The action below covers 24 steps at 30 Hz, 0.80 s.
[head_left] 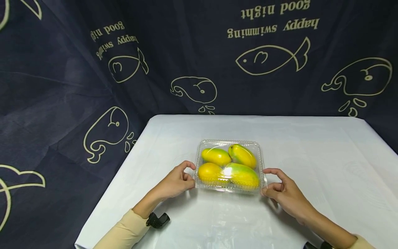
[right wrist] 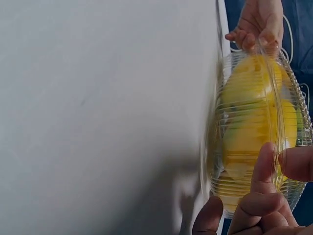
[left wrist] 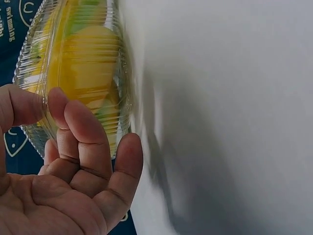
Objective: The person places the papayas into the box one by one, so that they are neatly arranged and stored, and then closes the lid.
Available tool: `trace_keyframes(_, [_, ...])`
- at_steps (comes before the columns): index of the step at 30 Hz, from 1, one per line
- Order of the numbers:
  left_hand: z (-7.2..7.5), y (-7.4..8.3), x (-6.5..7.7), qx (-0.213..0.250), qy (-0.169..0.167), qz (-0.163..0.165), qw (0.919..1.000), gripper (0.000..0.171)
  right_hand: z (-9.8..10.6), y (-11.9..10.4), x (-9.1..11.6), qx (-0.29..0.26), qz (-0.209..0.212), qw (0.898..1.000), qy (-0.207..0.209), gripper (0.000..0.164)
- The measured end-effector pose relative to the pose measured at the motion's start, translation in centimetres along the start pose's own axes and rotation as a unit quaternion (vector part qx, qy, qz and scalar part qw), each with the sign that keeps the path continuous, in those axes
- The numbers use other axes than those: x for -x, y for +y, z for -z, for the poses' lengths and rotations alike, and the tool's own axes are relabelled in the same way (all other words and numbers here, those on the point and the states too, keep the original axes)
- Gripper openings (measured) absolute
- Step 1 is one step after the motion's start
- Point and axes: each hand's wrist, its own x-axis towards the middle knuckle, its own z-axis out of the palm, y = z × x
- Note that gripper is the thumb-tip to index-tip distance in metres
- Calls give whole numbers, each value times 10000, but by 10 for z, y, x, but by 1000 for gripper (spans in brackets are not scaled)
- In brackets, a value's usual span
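Note:
A clear plastic clamshell container sits on the white table with its lid down over several yellow-green mangoes. At its left side my left hand pinches the rim between thumb and fingertips. My right hand pinches the rim at the near right corner. In the left wrist view the ribbed wall of the container stands beside the fingers, which are partly curled. The right wrist view has the rim running between the thumb and a finger of the right hand, with the mangoes behind the ribbed plastic.
A white cloth covers the table, with bare surface around the container. Dark blue curtain with fish, whale and lettering prints hangs behind and at the left. A black wrist strap shows at the left cuff.

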Motion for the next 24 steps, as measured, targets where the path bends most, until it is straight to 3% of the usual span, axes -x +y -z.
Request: trace_keyframes(24, [-1,2,1,-76,99,-33,9999,43,4,-4,1,-18,-207,9998,-61,68])
